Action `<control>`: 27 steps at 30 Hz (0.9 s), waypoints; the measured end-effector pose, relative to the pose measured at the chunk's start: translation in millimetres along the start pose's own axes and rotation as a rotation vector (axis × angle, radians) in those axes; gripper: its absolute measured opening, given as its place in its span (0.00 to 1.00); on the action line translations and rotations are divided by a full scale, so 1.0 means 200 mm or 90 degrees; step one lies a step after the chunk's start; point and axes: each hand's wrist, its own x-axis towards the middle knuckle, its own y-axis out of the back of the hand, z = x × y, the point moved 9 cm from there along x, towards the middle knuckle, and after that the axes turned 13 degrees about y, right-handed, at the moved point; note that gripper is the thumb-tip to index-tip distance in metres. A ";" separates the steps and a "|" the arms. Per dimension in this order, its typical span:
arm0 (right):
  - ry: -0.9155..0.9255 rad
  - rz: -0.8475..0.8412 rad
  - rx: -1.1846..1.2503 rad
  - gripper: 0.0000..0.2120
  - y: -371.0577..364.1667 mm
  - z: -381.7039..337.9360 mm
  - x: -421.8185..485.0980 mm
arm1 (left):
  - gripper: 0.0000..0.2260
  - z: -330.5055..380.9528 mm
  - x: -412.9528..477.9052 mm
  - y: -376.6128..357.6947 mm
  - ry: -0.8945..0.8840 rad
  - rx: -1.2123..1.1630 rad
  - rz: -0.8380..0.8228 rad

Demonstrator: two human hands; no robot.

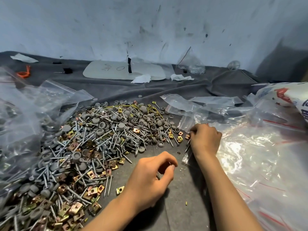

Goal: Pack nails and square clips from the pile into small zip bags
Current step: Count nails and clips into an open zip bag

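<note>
A big pile (103, 137) of silver nails, brass square clips and grey round caps covers the dark cloth at left and centre. My right hand (205, 140) is at the pile's right edge. Its fingers are curled round a small clear zip bag (185, 158), and nail tips (187, 148) stick out below the hand. A square clip (187, 136) lies right by its fingertips. My left hand (155, 178) hovers over bare cloth in front of the pile, fingers curled, with a small glint of metal (158, 176) in the palm. A loose clip (120, 190) lies beside its wrist.
Crumpled clear bags with red zip lines lie at the left (25, 124) and right (253, 157). A printed sack (293, 99) sits far right. At the back, by the stained wall, are a white board (116, 71), tissues (180, 77) and orange ties (25, 73).
</note>
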 end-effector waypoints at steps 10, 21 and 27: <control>0.120 0.283 0.153 0.06 0.23 -0.10 -0.09 | 0.04 -0.02 0.00 0.10 0.015 -0.041 0.094; 0.191 0.157 0.705 0.11 0.20 -0.28 -0.15 | 0.11 -0.18 0.03 0.25 0.169 -0.143 0.204; 0.097 0.004 1.019 0.15 0.09 -0.36 -0.18 | 0.20 -0.19 0.03 0.27 0.180 -0.135 0.232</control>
